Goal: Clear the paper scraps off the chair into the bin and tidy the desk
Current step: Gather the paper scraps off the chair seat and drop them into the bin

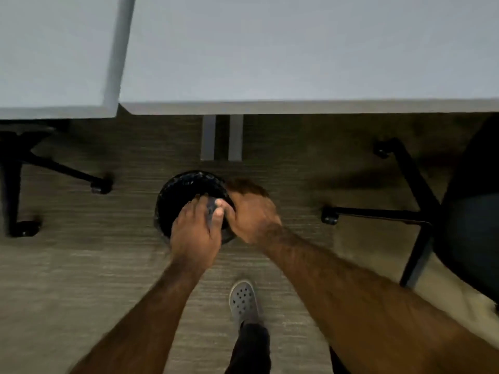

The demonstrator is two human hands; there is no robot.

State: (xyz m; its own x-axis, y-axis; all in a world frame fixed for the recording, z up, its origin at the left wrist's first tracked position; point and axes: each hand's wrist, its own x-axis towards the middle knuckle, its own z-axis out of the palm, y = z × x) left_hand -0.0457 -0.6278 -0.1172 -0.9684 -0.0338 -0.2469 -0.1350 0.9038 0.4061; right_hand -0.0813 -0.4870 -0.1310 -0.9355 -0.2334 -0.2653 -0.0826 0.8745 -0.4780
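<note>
A round black bin (178,193) stands on the floor just in front of the desk's edge (297,107). Both of my hands hover over its mouth, close together. My left hand (195,233) pinches a small greyish paper scrap (212,211) between thumb and fingers. My right hand (252,214) is blurred, with curled fingers, and its fingertips touch the scrap and the left fingers. Whether it grips anything is unclear. A dark chair seat (469,217) shows at the right edge, with no scraps visible on it.
The white desk top (297,49) fills the upper half, with a second white top (54,55) at the left. Grey desk legs (221,137) stand behind the bin. Black chair bases with castors (330,215) (101,184) flank it. My grey shoe (243,299) is planted below.
</note>
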